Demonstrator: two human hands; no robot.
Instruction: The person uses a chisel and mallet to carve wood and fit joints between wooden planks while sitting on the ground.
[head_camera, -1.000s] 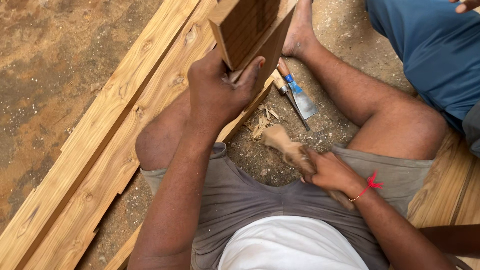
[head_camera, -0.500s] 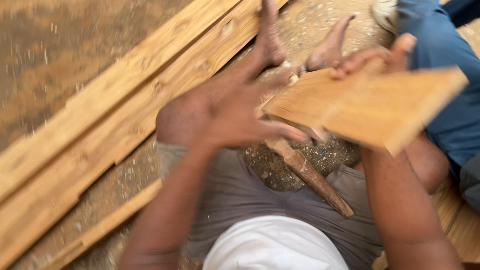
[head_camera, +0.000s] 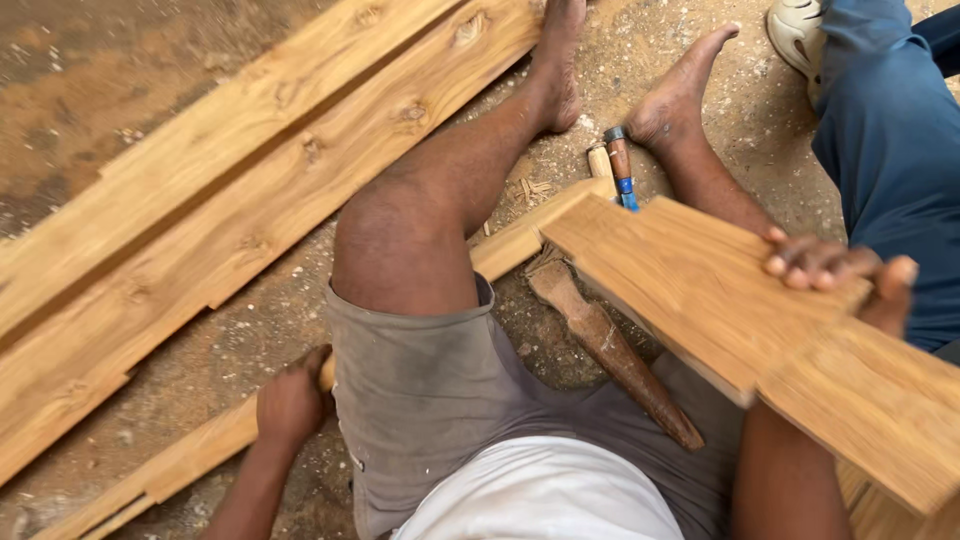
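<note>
No packages, labels, signs or screens show here.

I am looking at an informal woodworking spot set up on bare ground, not a fitted shop. The packed reddish-brown dirt floor (head_camera: 120, 70) is strewn with sawdust and small wood chips. Long pale knotty timber planks (head_camera: 250, 190) lie side by side straight on the earth, with a narrower pale wooden strip (head_camera: 180, 460) beside them. A worn dark wooden mallet (head_camera: 610, 350) rests on the ground between bare legs, and a blue-collared wooden-handled chisel (head_camera: 620, 165) lies near the feet. A flat light-brown wooden board (head_camera: 700, 280) is held above it all.
</note>
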